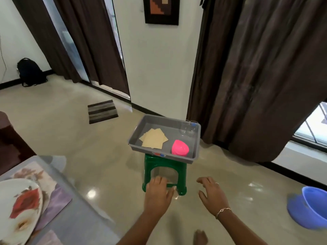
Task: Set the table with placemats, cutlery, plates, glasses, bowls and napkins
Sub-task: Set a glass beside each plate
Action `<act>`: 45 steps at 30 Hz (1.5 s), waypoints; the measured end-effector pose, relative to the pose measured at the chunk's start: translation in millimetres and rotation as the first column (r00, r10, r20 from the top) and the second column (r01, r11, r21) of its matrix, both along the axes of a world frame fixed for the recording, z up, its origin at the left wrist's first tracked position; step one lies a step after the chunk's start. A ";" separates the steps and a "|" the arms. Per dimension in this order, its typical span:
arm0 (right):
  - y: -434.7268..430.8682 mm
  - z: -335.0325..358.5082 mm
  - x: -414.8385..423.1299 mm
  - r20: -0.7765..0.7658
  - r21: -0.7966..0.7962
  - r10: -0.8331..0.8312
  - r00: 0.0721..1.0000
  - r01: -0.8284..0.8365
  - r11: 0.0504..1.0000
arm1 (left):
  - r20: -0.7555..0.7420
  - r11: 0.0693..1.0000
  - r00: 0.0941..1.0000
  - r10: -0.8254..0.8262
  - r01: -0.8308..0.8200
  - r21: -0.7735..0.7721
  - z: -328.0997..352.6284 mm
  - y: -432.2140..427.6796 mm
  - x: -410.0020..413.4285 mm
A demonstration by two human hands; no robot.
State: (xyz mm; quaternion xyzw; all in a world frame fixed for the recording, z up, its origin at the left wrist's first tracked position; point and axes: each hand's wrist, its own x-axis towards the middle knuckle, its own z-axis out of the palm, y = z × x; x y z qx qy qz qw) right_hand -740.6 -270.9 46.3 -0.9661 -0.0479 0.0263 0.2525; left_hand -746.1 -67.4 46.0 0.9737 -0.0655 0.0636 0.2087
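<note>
Grey tray on green stool holds napkins, pink bowl, glasses. Left hand apparently grips a clear glass; right hand spread, holding nothing

The left hand grips a clear glass before a green stool. The stool bears a grey tray holding napkins, a pink bowl and glasses. The right hand hovers, fingers spread.

Grey tray; pink bowl; green stool; red-flowered plate.
</note>
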 end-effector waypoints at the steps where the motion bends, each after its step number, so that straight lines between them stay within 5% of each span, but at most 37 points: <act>1: -6.2 -1.4 20.4 -0.009 0.003 0.004 1.000 -0.004 1.000 | -0.035 0.999 0.999 0.027 -0.029 -0.036 -1.1 -5.3 17.8; 15: -101.2 8.3 267.8 -0.125 0.109 -0.089 0.988 0.102 0.989 | -0.292 0.966 0.944 0.157 -0.209 -0.155 7.2 -79.0 249.3; 31: -85.8 -61.8 447.3 -0.392 -0.028 -0.208 0.896 0.214 0.976 | -0.520 0.986 0.844 -0.129 0.164 0.022 -63.0 -76.4 504.4; 45: -68.9 -136.0 554.4 -0.361 -0.218 -0.168 0.917 0.092 0.971 | -0.560 0.861 0.763 -0.324 0.483 0.159 -147.3 -98.2 612.2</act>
